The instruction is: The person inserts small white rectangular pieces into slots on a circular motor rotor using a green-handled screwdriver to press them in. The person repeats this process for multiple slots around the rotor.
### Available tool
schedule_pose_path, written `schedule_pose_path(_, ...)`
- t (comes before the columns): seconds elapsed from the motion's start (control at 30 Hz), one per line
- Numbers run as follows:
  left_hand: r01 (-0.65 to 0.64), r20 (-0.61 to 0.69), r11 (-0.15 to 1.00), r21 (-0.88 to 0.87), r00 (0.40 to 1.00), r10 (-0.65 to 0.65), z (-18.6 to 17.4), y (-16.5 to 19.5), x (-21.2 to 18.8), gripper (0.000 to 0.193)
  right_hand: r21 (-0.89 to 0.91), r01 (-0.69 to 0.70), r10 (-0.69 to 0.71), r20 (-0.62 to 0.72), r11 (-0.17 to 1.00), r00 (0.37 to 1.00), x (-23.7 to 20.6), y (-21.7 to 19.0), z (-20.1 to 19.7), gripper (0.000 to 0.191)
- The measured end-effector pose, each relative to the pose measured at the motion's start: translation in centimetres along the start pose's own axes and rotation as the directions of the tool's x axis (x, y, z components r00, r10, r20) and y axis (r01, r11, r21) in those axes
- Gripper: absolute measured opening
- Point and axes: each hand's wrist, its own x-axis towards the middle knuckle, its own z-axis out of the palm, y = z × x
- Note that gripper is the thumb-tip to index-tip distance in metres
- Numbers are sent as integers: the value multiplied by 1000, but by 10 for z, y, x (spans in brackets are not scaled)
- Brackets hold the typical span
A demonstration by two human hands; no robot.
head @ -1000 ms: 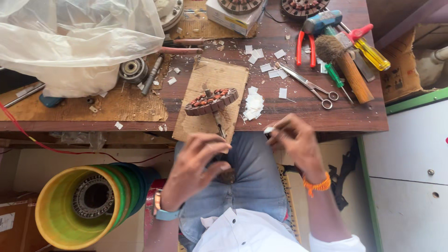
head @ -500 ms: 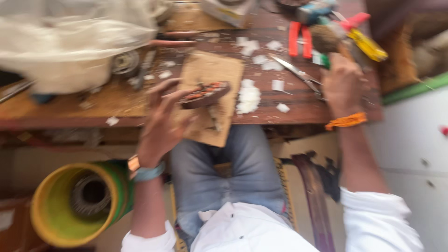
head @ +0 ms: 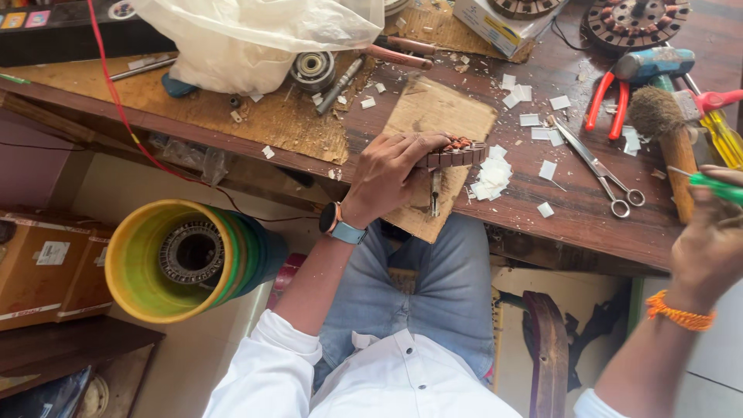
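near left, below the bench, a yellow-and-green plastic bucket (head: 166,263) lies on its side with a round metal laminated stator core (head: 190,252) inside it. the left hand (head: 391,174) clasps a small round copper-wound stator (head: 457,152) on the brown cardboard sheet (head: 433,139) at the near bench edge. the right hand (head: 708,240), half a second ago far right among the tools, is now nearer, closed on a green-handled tool (head: 716,186).

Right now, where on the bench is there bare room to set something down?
Some bare wood lies on the bench front edge, between the paper stack and scissors. The far right is crowded with pliers, brush and screwdrivers.
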Motion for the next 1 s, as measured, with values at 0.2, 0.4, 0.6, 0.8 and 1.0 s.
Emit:
schedule_pose_path(0.2,92,63,995,35,994,-94,1,19,8,45,721,-58,282,-193,690,940,-38,-68,65,52)
schedule_pose_path(0.4,50,76,999,14,996,-50,1,17,14,49,664,-162,257,-47,730,965,-60,-117,150,66)
schedule_pose_path(0.6,100,83,995,10,991,-100,-2,17,10,49,643,-84,199,-108,761,974,-58,-104,184,58)
schedule_pose_path(0.8,96,77,995,18,992,-97,0,17,9,51,596,-27,72,-53,803,996,-51,-96,190,53)
schedule_pose_path(1.0,31,123,998,58,992,-38,-1,18,12,66,433,67,-64,-21,899,998,-48,-108,189,40)
